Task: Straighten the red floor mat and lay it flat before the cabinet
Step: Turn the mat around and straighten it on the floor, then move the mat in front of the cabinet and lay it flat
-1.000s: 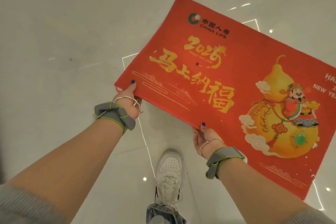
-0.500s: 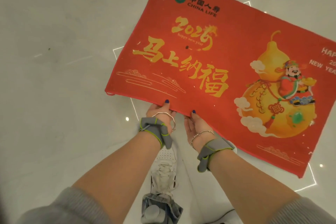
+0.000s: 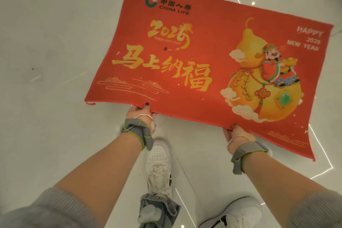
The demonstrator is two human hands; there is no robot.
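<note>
The red floor mat (image 3: 209, 57) with gold lettering and a yellow gourd picture is held out flat above the pale floor, printed side up. My left hand (image 3: 139, 114) grips its near edge left of the middle, thumb on top. My right hand (image 3: 236, 134) grips the same near edge further right, thumb on top, fingers hidden beneath the mat. Both wrists carry grey straps. The cabinet is not in view.
Glossy white tiled floor (image 3: 55, 42) lies all around, with bright light reflections at the right. My white shoes stand below the mat, one (image 3: 159, 164) between my arms, the other (image 3: 238, 213) at the lower right.
My hands, close together on the near edge half a second ago, are now spread apart. The mat has swung so its whole right side shows and it looks less tilted.
</note>
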